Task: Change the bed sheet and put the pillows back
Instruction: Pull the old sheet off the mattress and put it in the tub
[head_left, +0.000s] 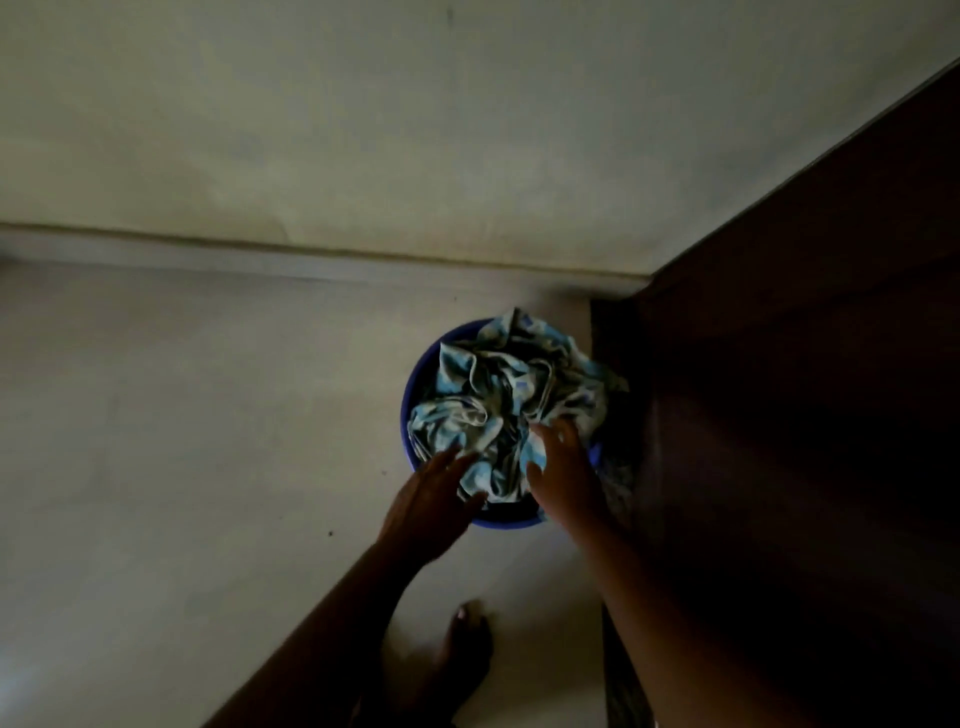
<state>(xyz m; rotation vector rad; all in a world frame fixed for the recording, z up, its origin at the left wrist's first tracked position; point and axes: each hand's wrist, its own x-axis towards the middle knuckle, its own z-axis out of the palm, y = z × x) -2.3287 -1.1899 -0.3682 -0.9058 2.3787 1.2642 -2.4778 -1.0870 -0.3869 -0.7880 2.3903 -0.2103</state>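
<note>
A crumpled bed sheet (498, 395), pale with blue patches, fills a round blue bucket (415, 384) standing on the floor in a dim corner. My left hand (431, 499) lies at the sheet's near left edge with straight fingers touching the cloth. My right hand (563, 467) rests flat on the sheet's near right side, fingers spread and pressing on it. No pillows or bed are in view.
A dark wooden cupboard or door (779, 415) stands right beside the bucket. A pale wall (363, 130) with a skirting strip runs behind it. Light floor (182, 441) spreads to the left. My bare foot (467, 649) stands just before the bucket.
</note>
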